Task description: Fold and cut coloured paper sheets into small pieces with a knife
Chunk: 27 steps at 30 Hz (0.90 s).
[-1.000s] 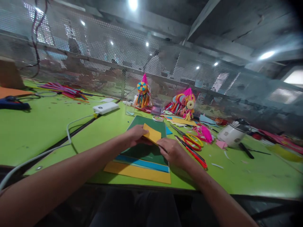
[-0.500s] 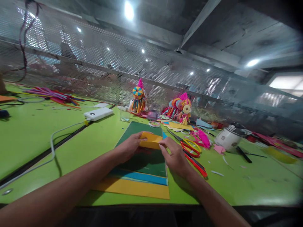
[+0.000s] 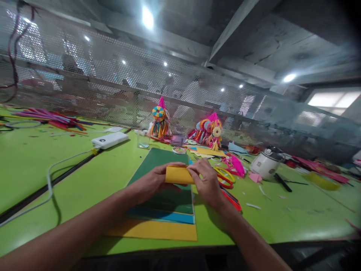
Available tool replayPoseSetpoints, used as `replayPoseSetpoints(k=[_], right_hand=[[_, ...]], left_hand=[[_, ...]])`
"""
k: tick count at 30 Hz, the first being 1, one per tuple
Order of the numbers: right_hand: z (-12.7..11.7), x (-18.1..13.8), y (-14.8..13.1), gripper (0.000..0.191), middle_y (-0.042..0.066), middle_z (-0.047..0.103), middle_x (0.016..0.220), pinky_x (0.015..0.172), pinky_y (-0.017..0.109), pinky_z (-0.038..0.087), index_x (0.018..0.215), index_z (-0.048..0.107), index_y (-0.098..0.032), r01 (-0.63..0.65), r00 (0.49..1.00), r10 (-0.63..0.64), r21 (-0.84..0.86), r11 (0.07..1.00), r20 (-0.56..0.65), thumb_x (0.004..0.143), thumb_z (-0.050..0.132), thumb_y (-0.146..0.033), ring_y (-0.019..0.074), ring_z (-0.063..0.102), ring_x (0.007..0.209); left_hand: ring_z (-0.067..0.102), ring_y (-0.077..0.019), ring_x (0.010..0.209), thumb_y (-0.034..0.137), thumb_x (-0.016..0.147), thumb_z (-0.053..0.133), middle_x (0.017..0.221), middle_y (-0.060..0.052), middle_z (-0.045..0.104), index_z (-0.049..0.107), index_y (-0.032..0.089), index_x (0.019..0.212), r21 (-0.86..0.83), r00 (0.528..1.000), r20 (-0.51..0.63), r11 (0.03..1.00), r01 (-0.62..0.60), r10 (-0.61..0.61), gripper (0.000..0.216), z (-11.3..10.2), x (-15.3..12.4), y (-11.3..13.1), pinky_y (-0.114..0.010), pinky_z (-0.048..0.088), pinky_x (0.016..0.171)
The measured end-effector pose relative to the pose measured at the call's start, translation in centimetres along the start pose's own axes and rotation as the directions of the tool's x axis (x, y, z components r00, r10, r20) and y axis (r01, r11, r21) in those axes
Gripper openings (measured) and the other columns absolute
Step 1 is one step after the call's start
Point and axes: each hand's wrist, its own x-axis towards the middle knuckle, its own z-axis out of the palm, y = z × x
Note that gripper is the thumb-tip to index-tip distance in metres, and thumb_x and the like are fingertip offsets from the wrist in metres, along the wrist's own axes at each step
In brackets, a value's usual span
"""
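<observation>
A small yellow paper piece (image 3: 178, 175) is held folded between both my hands, just above a stack of paper sheets. My left hand (image 3: 152, 182) pinches its left end, fingers closed on it. My right hand (image 3: 207, 184) grips its right end with bent fingers. Under them lies a dark green sheet (image 3: 160, 162), on top of a blue sheet (image 3: 162, 215) and a yellow sheet (image 3: 152, 230) on the green table (image 3: 70, 177).
Red and yellow scissors (image 3: 225, 177) lie right of my right hand. Two colourful paper ornaments (image 3: 159, 118) (image 3: 210, 131) stand at the back by a perforated screen. A white power bank (image 3: 109, 140) with a cable lies left; a small white cooker (image 3: 265, 163) stands right, amid paper scraps.
The yellow piece went from flat and tilted to folded into a narrow horizontal strip. Both hands closed in on its ends. The camera view drifted rightward.
</observation>
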Motion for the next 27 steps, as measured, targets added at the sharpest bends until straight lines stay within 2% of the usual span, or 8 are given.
replayPoseSetpoints(k=[5,8,11,17,20,23,25,27], right_hand=[[0.1,0.0,0.0,0.015,0.011,0.061,0.113,0.094,0.038,0.046,0.089,0.064,-0.020,-0.045,0.999,0.044,0.031,0.999,0.021,0.094,0.051,-0.015,0.0217,0.056,0.108],[0.2,-0.1,0.0,0.016,0.008,0.067,0.099,0.087,0.032,0.049,0.088,0.063,-0.020,-0.046,0.998,0.043,0.093,0.995,0.040,0.095,0.049,-0.014,0.0183,0.062,0.094],[0.3,-0.2,-0.1,0.016,0.005,0.066,0.086,0.078,0.029,0.049,0.086,0.062,-0.020,-0.037,0.999,0.035,0.084,0.996,0.025,0.095,0.049,-0.016,0.0172,0.062,0.082],[0.2,-0.4,0.0,0.017,0.006,0.065,0.086,0.076,0.028,0.048,0.087,0.061,-0.019,0.000,0.999,-0.002,0.044,0.999,0.049,0.097,0.048,-0.016,0.0173,0.061,0.081],[0.2,-0.6,0.1,0.017,0.007,0.065,0.088,0.077,0.029,0.048,0.090,0.061,-0.020,0.010,0.998,-0.011,0.019,1.000,0.059,0.098,0.047,-0.016,0.0180,0.061,0.082],[0.5,-0.9,0.1,0.017,0.007,0.065,0.088,0.076,0.029,0.047,0.090,0.061,-0.019,0.011,0.998,-0.010,-0.013,1.000,0.066,0.097,0.046,-0.015,0.0185,0.060,0.083],[0.6,-1.0,0.1,0.018,0.007,0.065,0.088,0.076,0.029,0.047,0.089,0.061,-0.019,0.008,0.998,-0.005,-0.030,1.000,0.070,0.097,0.046,-0.014,0.0188,0.060,0.083],[0.7,-1.1,0.0,0.018,0.007,0.064,0.088,0.076,0.029,0.047,0.089,0.061,-0.018,0.003,0.998,-0.001,-0.034,0.999,0.065,0.098,0.045,-0.014,0.0188,0.060,0.083]], left_hand=[[0.067,-0.0294,0.106,0.021,0.079,0.072,0.120,-0.013,0.067,0.064,0.019,0.120,-0.002,1.000,0.005,1.000,-0.008,0.008,0.042,0.2,-0.1,0.2,-0.039,0.057,0.083],[0.067,-0.0300,0.106,0.025,0.080,0.072,0.119,-0.013,0.068,0.064,0.019,0.120,0.004,1.000,0.020,1.000,0.002,-0.002,0.041,0.4,-0.2,0.6,-0.041,0.057,0.084],[0.067,-0.0280,0.105,0.025,0.082,0.070,0.119,-0.011,0.069,0.065,0.021,0.119,0.019,1.000,0.031,1.000,0.003,-0.004,0.038,0.3,-0.3,0.6,-0.039,0.057,0.085],[0.064,-0.0240,0.109,0.021,0.081,0.067,0.116,-0.008,0.070,0.070,0.020,0.114,0.015,1.000,-0.017,1.000,0.009,-0.009,0.033,-0.2,-0.1,0.0,-0.034,0.056,0.088],[0.062,-0.0272,0.111,0.030,0.084,0.060,0.116,-0.011,0.069,0.073,0.017,0.108,-0.096,1.000,-0.019,0.995,0.014,-0.016,0.030,0.0,-0.2,0.2,-0.039,0.056,0.089],[0.063,-0.0300,0.110,0.043,0.086,0.057,0.114,-0.014,0.069,0.073,0.015,0.105,-0.192,0.998,0.005,0.979,0.063,-0.064,0.037,0.4,-0.3,0.6,-0.043,0.057,0.087],[0.065,-0.0278,0.104,0.048,0.084,0.063,0.111,-0.013,0.070,0.072,0.015,0.106,-0.159,0.997,-0.014,0.985,0.067,-0.070,0.040,0.8,-0.3,0.7,-0.041,0.057,0.085],[0.067,-0.0229,0.095,0.042,0.078,0.075,0.106,-0.010,0.071,0.071,0.018,0.107,-0.045,0.996,-0.080,0.998,0.038,-0.041,0.039,1.1,-0.2,0.4,-0.037,0.057,0.083]])
